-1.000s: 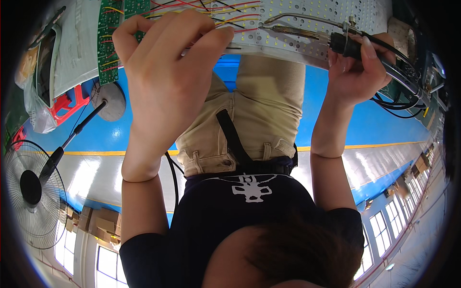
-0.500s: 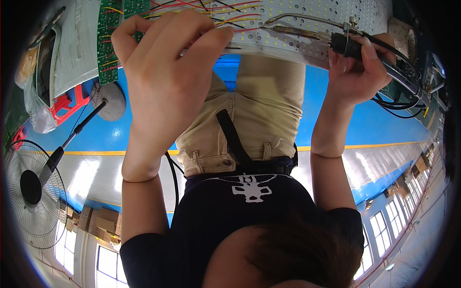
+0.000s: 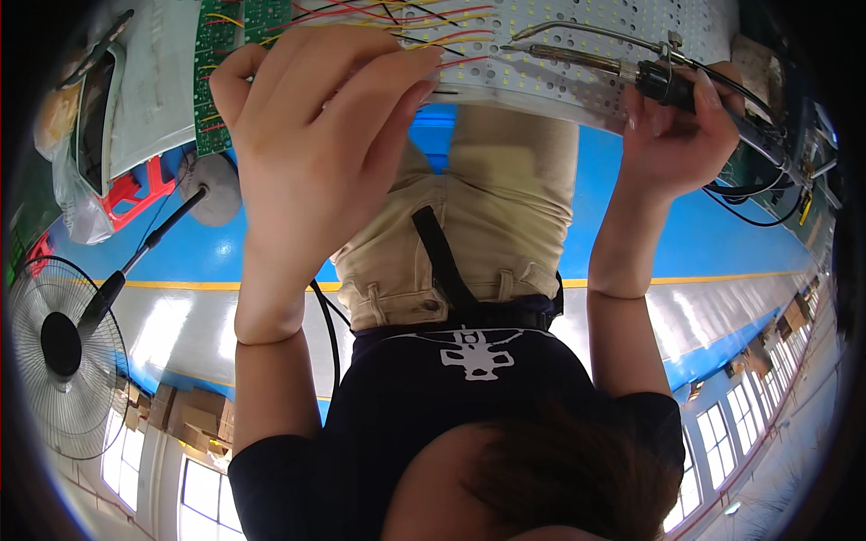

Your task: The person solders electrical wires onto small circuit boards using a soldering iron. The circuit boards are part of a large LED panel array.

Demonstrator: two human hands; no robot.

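Note:
My left hand point(image 3: 311, 135) is at the board's near edge, fingers curved, with the thumb tip parted from the index fingertip. A thin red wire point(image 3: 466, 61) shows beside those fingertips, its far end on the white perforated board point(image 3: 577, 95); nothing is visibly pinched. My right hand point(image 3: 681, 140) grips a soldering iron point(image 3: 663, 86) by its black handle, pointing left. A curved metal feed tube point(image 3: 586, 33) is fixed above the iron and reaches towards its tip. That tip is slightly right of the red wire's end. Green circuit boards point(image 3: 215, 90) with red, yellow and black wires lie left.
A standing fan point(image 3: 68, 347) is at the left, with a red stool point(image 3: 140, 194) near its base. A clear plastic bag point(image 3: 81, 212) hangs off the table's left side. Black cables point(image 3: 749, 203) loop beneath my right hand. Cardboard boxes point(image 3: 198, 419) are further off.
The soldering iron has drawn back slightly to the right, away from the red wire's end. My left thumb has dropped away from the index finger. The whole view has shifted a little.

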